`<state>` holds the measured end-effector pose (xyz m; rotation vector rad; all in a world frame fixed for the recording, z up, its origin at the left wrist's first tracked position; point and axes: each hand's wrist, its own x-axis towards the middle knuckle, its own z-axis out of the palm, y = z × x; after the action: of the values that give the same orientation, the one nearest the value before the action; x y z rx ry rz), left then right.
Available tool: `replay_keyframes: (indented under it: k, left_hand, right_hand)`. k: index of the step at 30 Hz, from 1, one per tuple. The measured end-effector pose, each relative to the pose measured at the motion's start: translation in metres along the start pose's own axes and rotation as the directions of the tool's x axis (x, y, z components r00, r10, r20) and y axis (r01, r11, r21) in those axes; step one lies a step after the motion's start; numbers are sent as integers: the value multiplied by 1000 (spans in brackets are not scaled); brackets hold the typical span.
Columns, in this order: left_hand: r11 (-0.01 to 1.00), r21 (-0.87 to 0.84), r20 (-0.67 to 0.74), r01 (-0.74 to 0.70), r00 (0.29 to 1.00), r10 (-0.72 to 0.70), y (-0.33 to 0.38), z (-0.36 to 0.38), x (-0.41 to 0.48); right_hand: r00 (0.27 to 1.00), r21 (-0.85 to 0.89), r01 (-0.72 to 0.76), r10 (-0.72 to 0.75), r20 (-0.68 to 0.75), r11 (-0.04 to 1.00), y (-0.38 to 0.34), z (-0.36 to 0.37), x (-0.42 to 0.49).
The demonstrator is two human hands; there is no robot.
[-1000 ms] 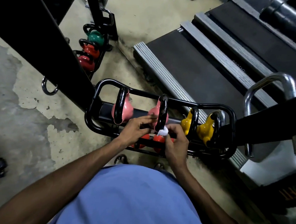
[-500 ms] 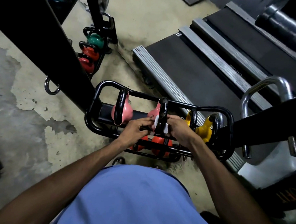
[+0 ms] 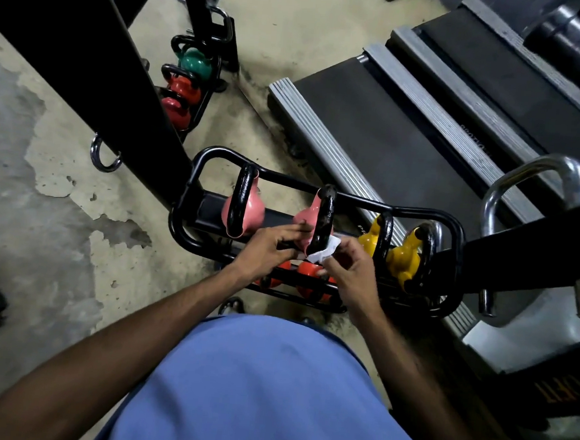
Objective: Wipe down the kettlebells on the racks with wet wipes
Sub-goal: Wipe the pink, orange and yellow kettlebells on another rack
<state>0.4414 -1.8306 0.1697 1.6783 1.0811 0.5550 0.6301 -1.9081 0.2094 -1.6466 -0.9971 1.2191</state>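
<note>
A black tube rack (image 3: 194, 192) stands below me with two pink kettlebells on its top tier: one at the left (image 3: 253, 210) and a second one (image 3: 304, 217) in the middle. Two yellow kettlebells (image 3: 404, 260) sit at the right end. Red kettlebells (image 3: 307, 271) show on the lower tier. My left hand (image 3: 266, 245) rests its fingers on the second pink kettlebell beside its black handle (image 3: 322, 222). My right hand (image 3: 350, 263) pinches a white wet wipe (image 3: 324, 253) against the lower end of that handle.
A black slanted beam (image 3: 87, 54) with a steel hook (image 3: 104, 158) crosses the left side. Behind it, another rack holds a green kettlebell (image 3: 195, 62) and red ones (image 3: 181, 88). Treadmill decks (image 3: 407, 135) lie at the right. A chrome handle (image 3: 539, 175) rises nearby.
My right hand has slid the wipe from higher on the handle down to its lower end. The left hand keeps steadying the same pink kettlebell.
</note>
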Motion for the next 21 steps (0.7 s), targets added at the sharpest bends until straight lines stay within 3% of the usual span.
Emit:
replay_keyframes:
  k: [1,3,7,11,13,15,19,21]
  left_hand:
    - [1000,-4,6,-2,1000,2,0,0,0]
    - [1000,-12,14,2,1000,-2,0,0,0]
    - [1000,-13,1,-8,1000,8,2,-1,-2]
    - [999,32,10,-42,999,42,2,-1,-2]
    - [998,26,5,-56,998,56,3,-1,-1]
    - [998,-2,0,-70,998,70,4,0,0]
    - [997,10,-3,-76,997,76,-1,3,-1]
    - [993,50,-10,-105,994,106,-2,2,-2]
  right_hand:
    - [994,-131,89,-97,-57,987,3,4,-2]
    - [935,-405,291,-348,-74,867,7,9,-7]
    - [727,-721,541,-672,141,434,7,8,-7]
    - [512,-783,608,-691,510,-127,9,-5,7]
    - [439,-730,609,-635,636,-310,2,-6,14]
    - [478,-703,595,-531,699,-389,-11,-1,21]
    - [695,-717,500,-267,667,-486,-38,24,27]
    - [727,-688,500,-178,664,-526,-45,31,26]
